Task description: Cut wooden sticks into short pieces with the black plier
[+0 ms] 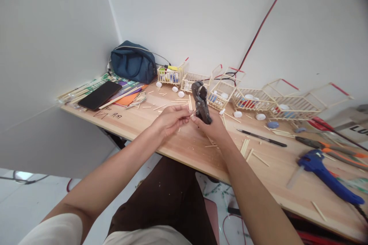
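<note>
Above the wooden table, my left hand (172, 119) is closed in a pinch, its fingertips meeting those of my other hand. Whatever small piece lies between them is too small to make out. My right hand (213, 129) is wrapped around a dark plier-like hand tool (201, 101), whose curved head points up and away from me. Thin wooden sticks (244, 147) and short offcuts lie scattered around both hands. Just behind the tool stands a small cart (218, 98) built of sticks.
Several stick carts with white wheels line the wall, including a red-handled one (293, 107). To the right lie a pen (261, 138), orange-handled pliers (330, 147) and a blue glue gun (327, 176). A phone (100, 95) and a blue bag (133, 62) are at left.
</note>
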Tool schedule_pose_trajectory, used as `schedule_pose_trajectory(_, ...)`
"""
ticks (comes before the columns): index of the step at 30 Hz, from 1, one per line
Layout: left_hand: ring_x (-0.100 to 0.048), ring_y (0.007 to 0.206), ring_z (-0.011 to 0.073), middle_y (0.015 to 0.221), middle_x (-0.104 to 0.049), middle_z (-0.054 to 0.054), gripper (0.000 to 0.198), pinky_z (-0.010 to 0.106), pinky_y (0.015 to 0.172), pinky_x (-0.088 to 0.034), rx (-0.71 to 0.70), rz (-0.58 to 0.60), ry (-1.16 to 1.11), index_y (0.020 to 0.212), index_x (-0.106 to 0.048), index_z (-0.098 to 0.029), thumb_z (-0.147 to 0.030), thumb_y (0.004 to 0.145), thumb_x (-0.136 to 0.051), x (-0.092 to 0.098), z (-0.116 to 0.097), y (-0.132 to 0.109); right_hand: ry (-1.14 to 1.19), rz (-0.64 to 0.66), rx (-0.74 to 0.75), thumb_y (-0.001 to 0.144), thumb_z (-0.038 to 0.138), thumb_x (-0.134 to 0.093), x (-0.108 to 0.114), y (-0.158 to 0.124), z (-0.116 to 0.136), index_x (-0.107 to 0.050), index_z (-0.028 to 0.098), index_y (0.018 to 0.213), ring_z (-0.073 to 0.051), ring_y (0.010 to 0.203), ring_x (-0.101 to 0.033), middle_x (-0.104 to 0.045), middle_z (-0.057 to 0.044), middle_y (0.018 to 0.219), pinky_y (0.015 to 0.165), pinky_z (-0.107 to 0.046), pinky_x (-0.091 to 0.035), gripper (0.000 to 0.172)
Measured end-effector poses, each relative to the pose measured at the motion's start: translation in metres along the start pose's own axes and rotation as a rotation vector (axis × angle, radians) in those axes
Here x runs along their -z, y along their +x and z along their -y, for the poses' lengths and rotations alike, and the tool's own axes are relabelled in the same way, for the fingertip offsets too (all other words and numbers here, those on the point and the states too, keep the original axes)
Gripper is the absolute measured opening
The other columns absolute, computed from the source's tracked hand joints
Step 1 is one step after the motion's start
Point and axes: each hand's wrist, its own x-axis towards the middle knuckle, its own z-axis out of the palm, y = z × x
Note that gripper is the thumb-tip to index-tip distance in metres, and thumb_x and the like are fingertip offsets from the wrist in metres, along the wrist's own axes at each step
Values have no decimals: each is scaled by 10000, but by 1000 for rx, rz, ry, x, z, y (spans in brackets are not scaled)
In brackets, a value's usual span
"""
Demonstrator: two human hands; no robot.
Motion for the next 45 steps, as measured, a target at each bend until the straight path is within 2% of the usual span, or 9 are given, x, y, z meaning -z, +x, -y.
schedule_pose_trajectory(5,-484,491,38,583,-616,-13,78,177,520,-372,-121,-46,244,658,-665,-100,-76,600,-710,-2,2,-8,128,-12,-141,745,510,-654,4,0,-5,-645,168,826,-159,657,-553,-609,-19,708,640,-298,-460,352)
schedule_pose_trajectory(8,-464,473,49,535,-596,-29,85,179,478,-324,-135,-39,419,662,-682,-122,-111,579,-701,-4,4,-11,194,-31,-181,738,529,-667,5,0,-6,-622,165,812,-153,632,-546,-586,-8,671,618,-292,-455,375)
schedule_pose_trajectory(11,-455,467,50,523,-592,-31,90,174,452,-295,-139,-12,505,647,-682,-129,-118,558,-694,-6,6,-11,152,-25,-188,719,542,-684,6,-1,-6,-597,175,753,-156,620,-547,-590,-3,632,609,-289,-448,379)
schedule_pose_trajectory(17,-499,491,60,558,-635,-1,131,177,483,-345,-46,32,418,653,-705,-117,-110,531,-751,-2,10,-6,118,-7,-199,717,544,-681,7,0,-9,-572,186,696,-151,590,-535,-588,3,597,574,-277,-431,375)
schedule_pose_trajectory(22,-627,662,109,775,-733,71,283,221,663,-471,14,154,232,816,-761,-116,-206,558,-837,9,16,-13,199,-2,-223,735,531,-679,8,-1,-8,-569,183,674,-149,581,-551,-599,-7,592,586,-282,-443,370)
schedule_pose_trajectory(26,-666,801,141,910,-755,68,282,244,795,-483,-97,138,355,885,-771,-148,-245,625,-822,12,23,-21,286,-42,-262,711,517,-709,8,-1,-4,-563,186,667,-139,578,-543,-579,5,587,579,-275,-441,364)
schedule_pose_trajectory(32,-681,854,183,905,-767,35,134,249,812,-477,-359,20,667,831,-786,-184,-216,708,-745,7,25,-23,429,-28,-263,710,482,-734,5,-1,-10,-564,186,689,-129,583,-539,-562,19,625,583,-277,-463,342)
schedule_pose_trajectory(45,-675,763,140,781,-748,3,105,211,730,-489,-522,-38,742,784,-742,-151,-205,787,-652,3,35,-26,454,-43,-293,712,470,-737,3,-1,-13,-551,184,686,-113,573,-520,-547,30,624,564,-254,-446,343)
